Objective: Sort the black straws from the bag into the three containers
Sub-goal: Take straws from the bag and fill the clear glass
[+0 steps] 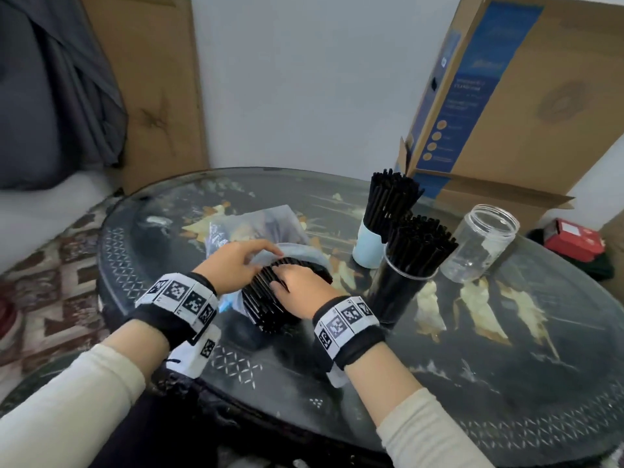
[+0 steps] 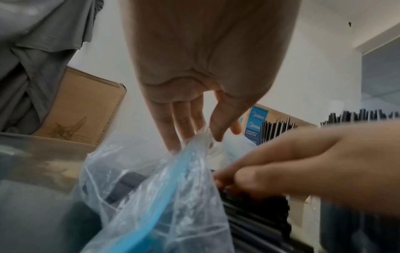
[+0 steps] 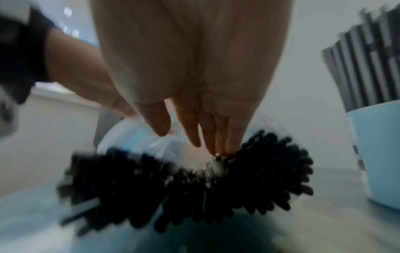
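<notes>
A thick bundle of black straws (image 1: 270,305) lies in the mouth of a clear plastic bag (image 1: 256,224) with a blue strip at the table's middle. My left hand (image 1: 266,253) pinches the bag's rim, thumb against fingers (image 2: 207,137), and lifts the bag (image 2: 162,196) off the straws. My right hand (image 1: 297,285) lies over the bundle with its fingers curled onto the straws (image 3: 129,188); its fingertips (image 3: 229,147) dig in among their ends. At the right stand a light blue cup (image 1: 368,248) and a tall clear container (image 1: 398,298), both packed with straws, and an empty clear jar (image 1: 479,244).
The round dark glass-topped table (image 1: 506,383) carries everything. A big cardboard box (image 1: 506,96) leans behind the containers, another (image 1: 152,79) stands at the back left. A red box (image 1: 574,238) lies on the floor at the right. Grey cloth (image 1: 50,79) hangs at the left.
</notes>
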A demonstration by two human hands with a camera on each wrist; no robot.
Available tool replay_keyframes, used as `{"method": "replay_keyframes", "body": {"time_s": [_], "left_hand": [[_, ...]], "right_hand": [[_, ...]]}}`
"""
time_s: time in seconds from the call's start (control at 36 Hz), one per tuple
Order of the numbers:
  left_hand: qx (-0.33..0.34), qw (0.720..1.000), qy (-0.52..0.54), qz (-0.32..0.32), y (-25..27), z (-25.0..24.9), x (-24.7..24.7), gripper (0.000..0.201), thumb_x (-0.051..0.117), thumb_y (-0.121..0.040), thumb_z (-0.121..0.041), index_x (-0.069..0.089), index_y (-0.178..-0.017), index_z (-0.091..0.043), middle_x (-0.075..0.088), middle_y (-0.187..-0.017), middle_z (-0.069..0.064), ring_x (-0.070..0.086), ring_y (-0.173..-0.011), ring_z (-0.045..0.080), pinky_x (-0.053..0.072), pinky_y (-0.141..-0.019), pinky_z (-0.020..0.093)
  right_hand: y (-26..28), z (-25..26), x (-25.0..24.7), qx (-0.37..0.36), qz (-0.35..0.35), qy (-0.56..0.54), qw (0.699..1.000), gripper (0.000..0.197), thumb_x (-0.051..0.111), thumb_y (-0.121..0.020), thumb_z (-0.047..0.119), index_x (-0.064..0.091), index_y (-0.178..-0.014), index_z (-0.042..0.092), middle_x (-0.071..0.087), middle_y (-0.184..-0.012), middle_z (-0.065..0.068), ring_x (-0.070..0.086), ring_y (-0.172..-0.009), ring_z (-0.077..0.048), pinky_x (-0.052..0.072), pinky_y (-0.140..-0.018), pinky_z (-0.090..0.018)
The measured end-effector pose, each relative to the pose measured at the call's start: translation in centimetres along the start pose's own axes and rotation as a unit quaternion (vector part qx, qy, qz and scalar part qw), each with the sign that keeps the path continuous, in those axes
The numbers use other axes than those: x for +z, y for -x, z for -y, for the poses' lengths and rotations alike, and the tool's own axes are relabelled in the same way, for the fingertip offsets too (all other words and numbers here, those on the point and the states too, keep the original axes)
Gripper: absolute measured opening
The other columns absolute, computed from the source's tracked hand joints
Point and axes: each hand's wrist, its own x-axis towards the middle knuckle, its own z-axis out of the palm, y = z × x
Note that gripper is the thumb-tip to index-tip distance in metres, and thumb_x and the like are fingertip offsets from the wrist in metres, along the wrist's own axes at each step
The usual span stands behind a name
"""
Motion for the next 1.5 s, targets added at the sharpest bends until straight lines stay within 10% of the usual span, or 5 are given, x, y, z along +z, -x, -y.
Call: {"method": "replay_keyframes", "body": {"time_s": [0.28,0.44,1.08,1.28,1.5], "left_hand": [[0.004,0.997,0.039,-0.069,-1.1,-0.7,-1.2,0.047,0.048,-0.085,0.001,0.066,-0.105,-0.037,0.065,-0.116,-0.003,0.057,-0.113,0.012,0.048,-0.086,0.029],[-0.009,0.996,0.039,-0.078,-1.0,-0.7,-1.4,0.036,0.057,-0.089,-0.006,0.066,-0.108,-0.035,0.060,-0.102,-0.005,0.049,-0.058,-0.002,0.048,-0.077,0.026],[0.010,0.995,0.034,-0.088,-0.8,-0.2,0.4,0.035,0.055,-0.086,-0.006,0.060,-0.111,-0.029,0.061,-0.115,-0.001,0.055,-0.102,0.016,0.045,-0.088,0.029],[0.212,0.962,-0.152,-0.080,-0.2,-2.8,3.0,0.063,0.071,-0.063,-0.028,0.050,-0.121,-0.018,0.048,-0.132,0.004,0.043,-0.125,0.024,0.032,-0.106,0.032],[0.226,0.962,-0.149,0.045,-1.3,-8.6,5.8,0.052,0.071,-0.074,-0.036,0.051,-0.120,-0.024,0.067,-0.091,-0.005,0.062,-0.081,0.014,0.045,-0.067,0.028]], "right_hand": [[-3.6,0.4,1.3,0.096,0.026,0.084,0.991,0.052,0.049,-0.097,0.035,0.037,-0.140,0.007,0.051,-0.132,-0.021,0.052,-0.119,-0.036,0.042,-0.101,-0.044],[-3.5,0.8,0.8,0.057,0.041,0.064,0.995,0.057,0.051,-0.096,0.019,0.029,-0.149,0.022,0.051,-0.125,-0.020,0.056,-0.110,-0.037,0.046,-0.093,-0.042],[1.2,-0.4,-3.0,0.023,-0.067,-0.067,0.995,0.031,0.056,-0.092,0.006,0.073,-0.114,0.021,0.067,-0.121,0.003,0.054,-0.098,-0.006,0.027,-0.078,-0.004],[6.1,-1.4,-5.7,0.032,-0.027,-0.051,0.998,0.035,0.061,-0.088,0.008,0.073,-0.113,0.029,0.072,-0.110,0.001,0.062,-0.095,-0.010,0.035,-0.078,-0.007],[12.3,-2.2,-9.2,0.019,0.002,-0.012,1.000,0.037,0.061,-0.088,0.012,0.071,-0.114,0.037,0.069,-0.096,0.011,0.057,-0.082,-0.004,0.035,-0.070,-0.001]]}}
